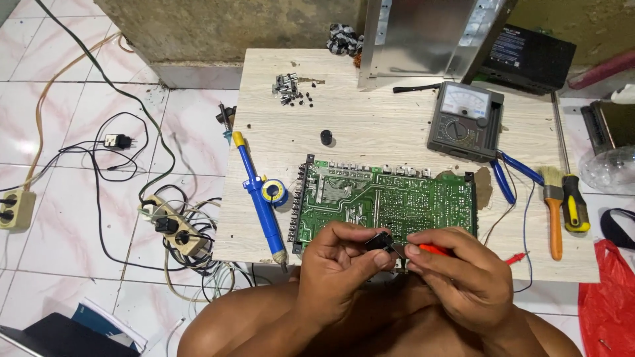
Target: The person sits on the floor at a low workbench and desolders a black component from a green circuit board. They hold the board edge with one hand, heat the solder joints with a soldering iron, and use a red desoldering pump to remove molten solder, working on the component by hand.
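Though the fingers hide most of it, left hand [340,261] pinches a small black part [379,240], right hand [456,274] closed around an orange-handled tool [435,250], above green circuit board [383,198] at tabletop's near edge.

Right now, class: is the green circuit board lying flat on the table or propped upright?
Flat. The green circuit board lies face-up on the wooden table, its whole top visible from above, beside the blue desoldering pump.

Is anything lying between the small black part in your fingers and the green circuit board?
Nothing visible does. The left hand pinches the small black component just above the near edge of the green circuit board, with the right hand holding a red-handled tool against it. The blue desoldering pump lies off the board's left side.
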